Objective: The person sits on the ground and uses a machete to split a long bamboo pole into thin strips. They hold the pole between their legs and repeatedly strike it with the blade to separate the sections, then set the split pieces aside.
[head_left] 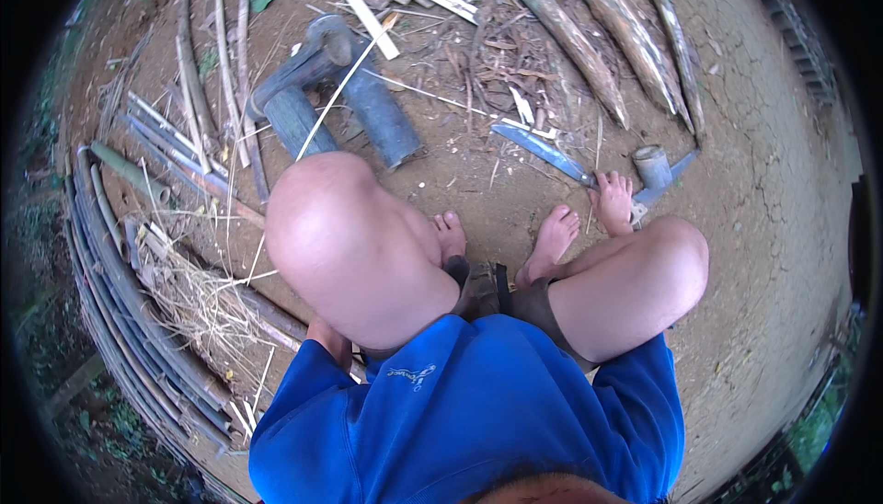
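Note:
I sit low on bare earth with my knees raised. Beyond my right foot, my right hand is closed over the near end of a long-bladed machete, whose handle the fingers hide. Its blade points away to the left along the ground. Just right of that hand stands a short grey cylinder, with a second blade-like piece beside it. My left hand is low outside my left thigh, mostly hidden by the leg, so its fingers cannot be made out.
Ahead of my left knee lie thick wooden pieces, one a mallet-like block, another a short log. Long poles and wood shavings lie farther off. To my left are bamboo poles and a heap of thin strips.

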Motion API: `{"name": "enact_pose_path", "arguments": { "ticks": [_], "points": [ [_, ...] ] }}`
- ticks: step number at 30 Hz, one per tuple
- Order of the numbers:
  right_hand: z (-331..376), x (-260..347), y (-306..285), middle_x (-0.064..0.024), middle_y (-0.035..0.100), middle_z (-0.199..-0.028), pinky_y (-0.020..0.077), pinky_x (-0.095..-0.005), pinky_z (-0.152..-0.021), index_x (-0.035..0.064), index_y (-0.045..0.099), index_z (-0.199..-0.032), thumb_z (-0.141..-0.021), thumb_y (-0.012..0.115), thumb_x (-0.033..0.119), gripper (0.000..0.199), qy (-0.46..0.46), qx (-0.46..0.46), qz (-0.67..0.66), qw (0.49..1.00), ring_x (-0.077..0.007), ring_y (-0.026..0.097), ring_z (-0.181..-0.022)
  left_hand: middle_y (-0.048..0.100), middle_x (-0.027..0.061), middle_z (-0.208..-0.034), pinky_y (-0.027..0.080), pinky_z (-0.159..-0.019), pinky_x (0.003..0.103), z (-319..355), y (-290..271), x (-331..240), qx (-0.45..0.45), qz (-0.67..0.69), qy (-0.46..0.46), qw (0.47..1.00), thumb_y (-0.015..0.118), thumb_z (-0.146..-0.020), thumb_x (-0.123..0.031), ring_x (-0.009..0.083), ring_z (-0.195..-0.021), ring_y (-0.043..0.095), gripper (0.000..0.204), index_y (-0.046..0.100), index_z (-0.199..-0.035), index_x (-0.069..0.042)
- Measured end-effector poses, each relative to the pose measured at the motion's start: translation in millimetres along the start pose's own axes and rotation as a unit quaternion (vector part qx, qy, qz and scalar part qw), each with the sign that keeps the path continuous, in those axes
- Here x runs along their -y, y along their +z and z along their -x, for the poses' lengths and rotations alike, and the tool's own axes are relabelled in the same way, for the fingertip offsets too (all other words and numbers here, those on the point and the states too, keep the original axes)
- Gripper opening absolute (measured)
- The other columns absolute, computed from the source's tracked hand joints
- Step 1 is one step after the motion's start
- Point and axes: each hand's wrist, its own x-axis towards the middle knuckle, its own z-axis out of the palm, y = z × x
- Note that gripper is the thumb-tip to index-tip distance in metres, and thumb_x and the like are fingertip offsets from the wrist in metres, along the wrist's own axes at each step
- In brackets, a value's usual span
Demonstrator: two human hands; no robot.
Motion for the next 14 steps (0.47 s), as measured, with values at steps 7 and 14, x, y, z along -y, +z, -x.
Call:
{"name": "enact_pose_path", "arguments": {
  "ticks": [7,14],
  "points": [
    [-10,-27,29,-0.0229,0.058,-0.11,0.0476,-0.0533,-0.088,0.0003,0.053,-0.118,-0.081,0.07,0.015,0.044,-0.067,0.021,-0.1,0.993,-0.0437,0.059,-0.1,0.062,0.0205,-0.123,0.05,-0.099,0.041,-31,-73,-98,-0.011,0.134,0.135,0.982,0.091,-0.062,-0.018,0.0303,-0.112,0.062,0.086,0.047,-0.131,0.005],
    [-24,-37,13,-0.0256,0.053,-0.14,0.0466,-0.0474,-0.101,0.0161,0.042,-0.147,-0.08,0.073,0.031,0.075,0.038,0.269,-0.157,0.949,-0.0451,0.061,-0.112,0.065,0.0208,-0.116,0.053,-0.098,0.042,-95,-114,-154,0.102,0.386,0.026,0.916,0.083,-0.072,-0.006,0.03,-0.103,0.067,0.069,0.047,-0.13,0.005]
  ]
}}
